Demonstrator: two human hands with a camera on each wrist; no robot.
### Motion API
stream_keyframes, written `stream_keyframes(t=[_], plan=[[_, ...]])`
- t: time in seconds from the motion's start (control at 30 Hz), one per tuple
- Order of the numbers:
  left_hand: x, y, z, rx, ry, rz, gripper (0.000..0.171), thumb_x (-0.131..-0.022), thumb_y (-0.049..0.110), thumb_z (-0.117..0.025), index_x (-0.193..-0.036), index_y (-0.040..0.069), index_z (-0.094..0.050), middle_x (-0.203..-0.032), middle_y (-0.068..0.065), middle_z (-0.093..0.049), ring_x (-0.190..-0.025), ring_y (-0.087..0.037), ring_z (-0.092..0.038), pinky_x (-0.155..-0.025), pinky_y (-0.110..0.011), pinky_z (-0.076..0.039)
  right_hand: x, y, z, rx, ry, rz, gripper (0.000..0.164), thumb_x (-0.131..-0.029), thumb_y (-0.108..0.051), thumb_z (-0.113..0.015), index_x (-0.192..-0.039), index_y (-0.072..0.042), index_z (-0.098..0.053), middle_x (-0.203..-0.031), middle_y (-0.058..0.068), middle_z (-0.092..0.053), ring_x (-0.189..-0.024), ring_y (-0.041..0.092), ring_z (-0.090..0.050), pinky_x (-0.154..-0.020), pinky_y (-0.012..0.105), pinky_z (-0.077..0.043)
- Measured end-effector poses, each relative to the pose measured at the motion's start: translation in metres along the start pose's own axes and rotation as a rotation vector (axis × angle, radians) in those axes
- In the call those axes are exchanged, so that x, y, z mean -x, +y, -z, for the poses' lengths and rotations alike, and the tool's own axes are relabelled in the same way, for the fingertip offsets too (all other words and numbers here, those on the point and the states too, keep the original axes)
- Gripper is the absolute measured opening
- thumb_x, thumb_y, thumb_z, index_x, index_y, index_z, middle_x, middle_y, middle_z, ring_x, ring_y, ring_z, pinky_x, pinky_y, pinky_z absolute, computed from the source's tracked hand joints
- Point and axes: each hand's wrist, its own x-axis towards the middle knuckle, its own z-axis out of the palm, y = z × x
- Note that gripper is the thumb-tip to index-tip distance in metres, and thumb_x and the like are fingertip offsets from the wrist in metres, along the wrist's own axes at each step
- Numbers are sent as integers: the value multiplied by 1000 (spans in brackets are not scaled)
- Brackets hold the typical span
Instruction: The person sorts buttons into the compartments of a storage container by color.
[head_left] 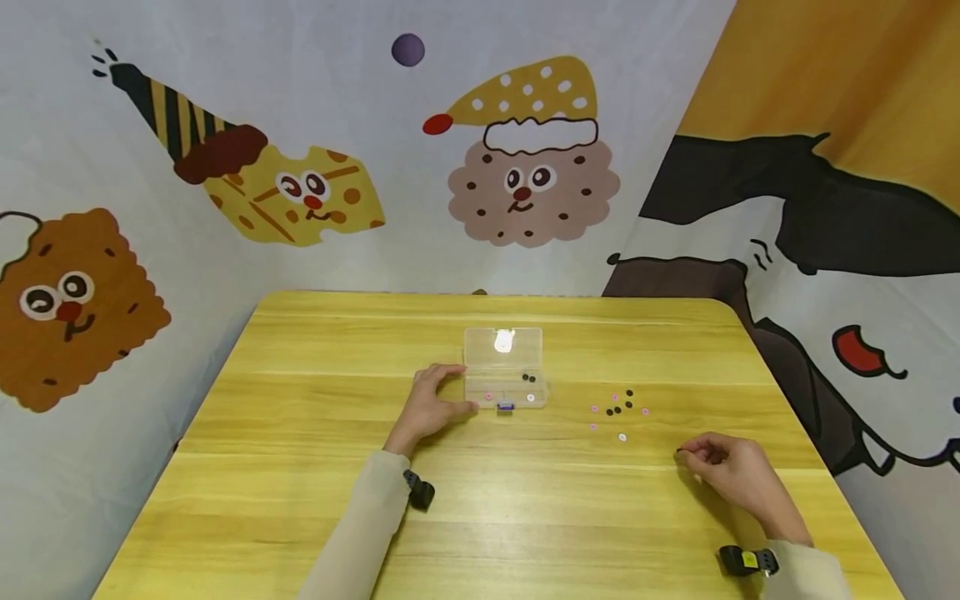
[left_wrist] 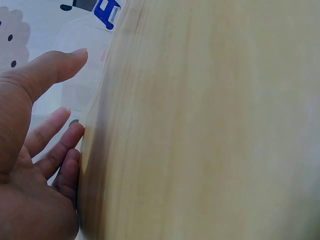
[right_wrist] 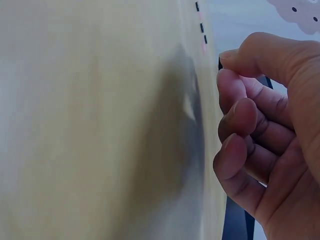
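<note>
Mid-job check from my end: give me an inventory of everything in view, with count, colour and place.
Box: 1, clear, on the table, lid open
Latch: 1, blue, box's near edge
Black discs: 6, black, four on the table, two in the box
Pink discs: 5, pink, four on the table, one in the box
White discs: 2, white, one on the table, one in the box
Dark piece: 1, dark, pinched by the right hand
Table: 1, yellow wood, under everything
Backdrop: 1, mostly white with cartoons, round the table
Wrist cameras: 2, black, one per wrist
Sleeves: 2, cream, one per arm
Left hand: 1, bare, box's left side
Right hand: 1, bare, right of the discs
</note>
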Motion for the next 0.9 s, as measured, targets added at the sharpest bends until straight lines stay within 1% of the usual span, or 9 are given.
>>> stream_keyframes(t=[0.07,0.17,0.27,0.37,0.6,0.9], plan=[[0,-1,1,4,1,2,68,-78,27,-91,-139,21,-62,-142,-1,-58,-137,-28,-39,-120,-56,-33,-5,-4,0,-8,7,21,12,-94,-23,-74,-97,-12,-76,-81,0,-70,-63,5,-56,-54,23,-48],[-1,-2,1,8,3,3,68,-77,27,-91,-139,21,-62,-141,-1,-59,-137,-28,-40,-120,-56,-33,-11,-9,-2,-13,29,74,7,-94,-20,-75,-95,-13,-76,-79,-2,-70,-63,4,-55,-54,23,-47],[0,-3,0,9,3,5,68,-77,27,-91,-139,21,-62,-141,-1,-59,-136,-28,-40,-120,-56,-33,-15,-16,-5,-25,42,105,6,-93,-19,-76,-95,-13,-76,-78,-2,-69,-64,3,-55,-53,22,-47],[0,-2,0,13,4,7,68,-78,27,-91,-139,21,-62,-140,-1,-59,-137,-28,-40,-119,-56,-33,-19,-23,-7,-53,40,107,8,-93,-20,-76,-96,-12,-76,-79,-1,-69,-65,4,-55,-53,23,-47],[1,-1,0,12,8,8,67,-78,27,-90,-139,20,-62,-140,-1,-59,-137,-28,-40,-119,-57,-34,-30,-37,-10,-81,50,126,10,-93,-24,-77,-96,-14,-76,-80,-1,-70,-67,5,-55,-54,22,-46],[1,-1,0,2,4,1,67,-78,27,-90,-138,22,-62,-140,-1,-59,-138,-27,-40,-120,-55,-33,-42,-54,-19,-105,49,187,4,-93,-18,-77,-95,-15,-76,-79,-2,-69,-67,6,-56,-56,22,-46]])
